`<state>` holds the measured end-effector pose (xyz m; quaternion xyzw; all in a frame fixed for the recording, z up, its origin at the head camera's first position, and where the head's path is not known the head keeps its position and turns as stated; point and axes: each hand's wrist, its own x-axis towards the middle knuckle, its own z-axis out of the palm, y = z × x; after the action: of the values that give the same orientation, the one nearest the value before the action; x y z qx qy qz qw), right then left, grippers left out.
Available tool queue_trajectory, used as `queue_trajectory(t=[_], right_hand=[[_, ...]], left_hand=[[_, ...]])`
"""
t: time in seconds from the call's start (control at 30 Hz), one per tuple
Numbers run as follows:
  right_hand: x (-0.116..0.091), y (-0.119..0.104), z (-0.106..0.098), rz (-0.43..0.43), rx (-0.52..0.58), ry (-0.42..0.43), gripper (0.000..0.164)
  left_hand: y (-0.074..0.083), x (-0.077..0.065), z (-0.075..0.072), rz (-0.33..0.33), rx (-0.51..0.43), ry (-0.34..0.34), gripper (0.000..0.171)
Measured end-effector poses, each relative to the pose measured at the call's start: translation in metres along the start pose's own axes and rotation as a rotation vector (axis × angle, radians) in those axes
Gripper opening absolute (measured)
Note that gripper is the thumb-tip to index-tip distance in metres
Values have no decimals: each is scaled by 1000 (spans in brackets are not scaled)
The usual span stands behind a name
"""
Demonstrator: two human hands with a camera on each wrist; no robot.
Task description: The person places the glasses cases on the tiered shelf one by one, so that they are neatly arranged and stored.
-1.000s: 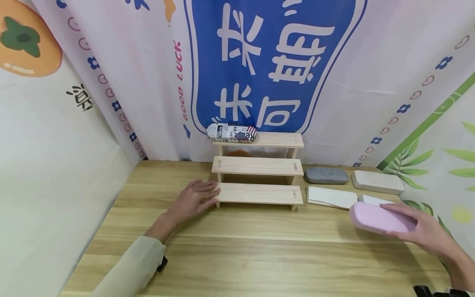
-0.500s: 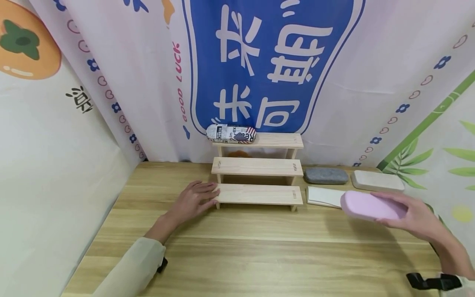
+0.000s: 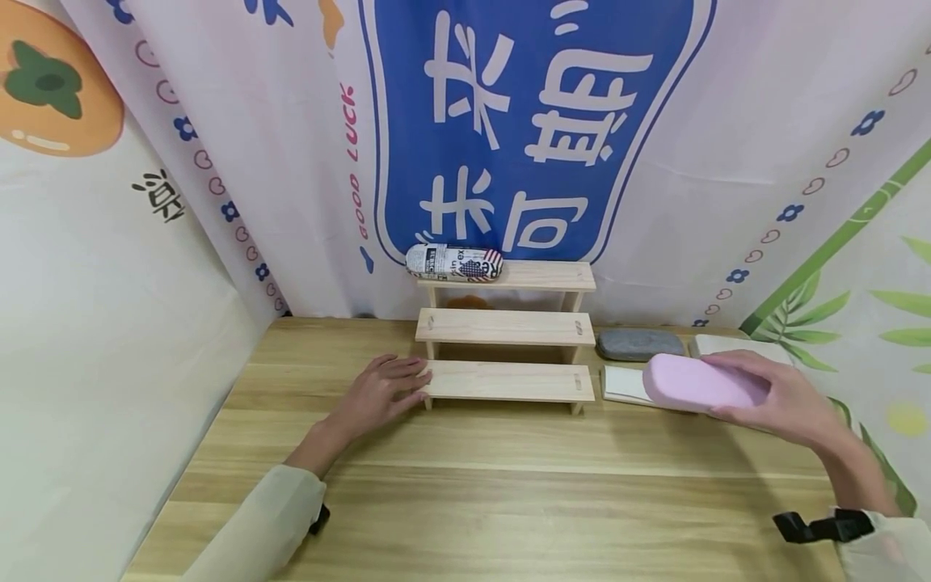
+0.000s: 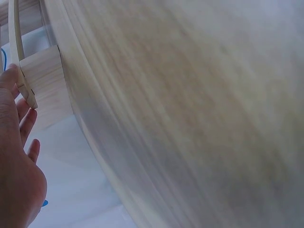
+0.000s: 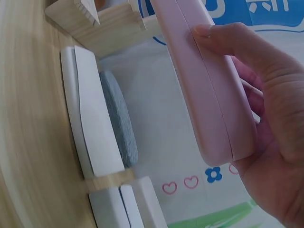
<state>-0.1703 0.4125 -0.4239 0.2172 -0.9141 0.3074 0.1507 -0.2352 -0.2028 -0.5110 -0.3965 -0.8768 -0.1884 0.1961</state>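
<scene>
My right hand [image 3: 781, 400] grips a pink glasses case [image 3: 701, 383] by its right end, thumb on the near side, held above the table. In the right wrist view the pink case [image 5: 209, 90] shows a lid seam along its length and looks closed. My left hand [image 3: 378, 396] touches the left end of the lowest step of a three-step wooden stand [image 3: 509, 380], its fingers extended. In the left wrist view, fingertips [image 4: 29, 118] lie at the end of that step's board [image 4: 16, 42]. A newspaper-print glasses case [image 3: 454, 263] lies on the top step, at its left.
Right of the stand lie a grey glasses case [image 3: 640, 345], a white case [image 3: 738, 347] behind my right hand, and a white flap-style case [image 3: 621, 384] partly covered by the pink one. Another white case [image 5: 109, 206] shows in the right wrist view. A printed curtain [image 3: 618, 210] hangs behind the table [image 3: 509, 501].
My right hand has carried the pink glasses case left and slightly away from me, over the white flap-style case. The left hand stays at the stand.
</scene>
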Motion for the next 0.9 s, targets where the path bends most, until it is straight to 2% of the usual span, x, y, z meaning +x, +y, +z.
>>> queue_trajectory(t=[0.33, 0.6, 0.9], right_hand=[[19, -18, 14, 25, 21, -16, 73], [35, -23, 19, -24, 8, 0, 75], [56, -29, 22, -61, 41, 34, 76]], left_hand=[[-2, 0, 1, 2, -3, 0, 38], [-1, 0, 2, 4, -2, 1, 38], [-2, 0, 3, 9, -3, 16, 38]])
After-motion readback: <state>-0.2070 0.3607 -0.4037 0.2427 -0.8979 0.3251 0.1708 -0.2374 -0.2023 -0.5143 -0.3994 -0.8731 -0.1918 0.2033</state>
